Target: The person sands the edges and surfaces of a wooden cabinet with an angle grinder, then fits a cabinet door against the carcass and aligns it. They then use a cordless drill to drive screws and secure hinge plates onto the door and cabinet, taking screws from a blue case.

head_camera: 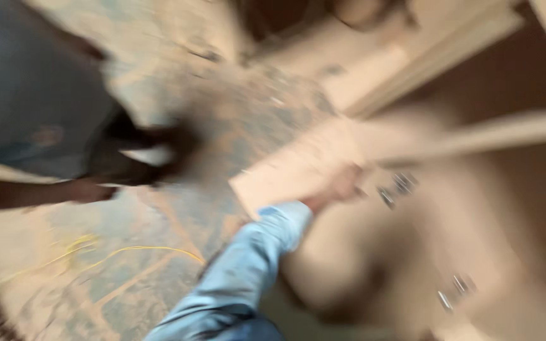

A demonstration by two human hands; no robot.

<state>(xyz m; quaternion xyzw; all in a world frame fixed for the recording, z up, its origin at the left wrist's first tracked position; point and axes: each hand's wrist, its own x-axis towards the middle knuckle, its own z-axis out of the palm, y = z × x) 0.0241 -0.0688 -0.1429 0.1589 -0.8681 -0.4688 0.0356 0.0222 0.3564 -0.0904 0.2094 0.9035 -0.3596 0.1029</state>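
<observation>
The head view is heavily motion-blurred, so only coarse shapes can be told. One hand (342, 184) shows just right of centre, at the end of an arm in a light blue denim sleeve (248, 268) that rises from 6 o'clock. Which of the person's own hands it is cannot be told, nor whether the fingers are curled or spread; it lies against the edge of a pale wooden board (298, 167), which runs from the centre out toward 3 o'clock. No second hand of the wearer is in view.

Just right of the hand, toward 4 o'clock, sit two small shiny metal fittings (396, 188), and another pair (455, 292) lies farther out at 5 o'clock, both on a tan wooden panel (507, 240) that fills the right side. More pale boards (424, 57) are stacked at 1 o'clock.

At 9 o'clock another person stands close by: a grey-blue garment (26, 82) fills the upper left, and a bare forearm (26, 192) reaches across toward the centre, ending well apart from the board. The dusty concrete floor (235, 107) spreads between them, with a thin yellow cord (127, 251) looping over it at 7 o'clock.
</observation>
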